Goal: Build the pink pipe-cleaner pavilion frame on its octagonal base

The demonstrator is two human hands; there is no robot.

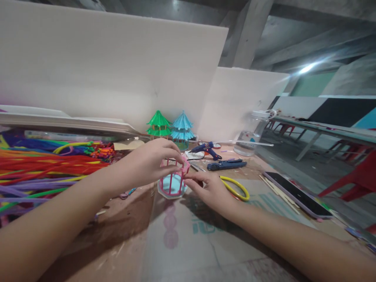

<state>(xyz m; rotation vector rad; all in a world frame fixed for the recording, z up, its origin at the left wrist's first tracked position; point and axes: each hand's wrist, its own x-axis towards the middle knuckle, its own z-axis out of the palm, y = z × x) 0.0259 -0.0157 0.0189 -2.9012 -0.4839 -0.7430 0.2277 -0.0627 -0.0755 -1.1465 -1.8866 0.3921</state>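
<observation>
A small pink stick frame on a light blue base stands on the cardboard-covered table. My left hand reaches over it from the left, with fingertips pinched on the frame's top rim. My right hand lies on the table just to its right, with a finger and thumb touching the frame's right side. Behind the frame stand a green model pagoda and a blue model pagoda.
A heap of coloured sticks and straws fills the left side. A blue glue gun, a dark blue tool, yellow-handled scissors, a phone and a clear jar lie to the right. White boards stand behind.
</observation>
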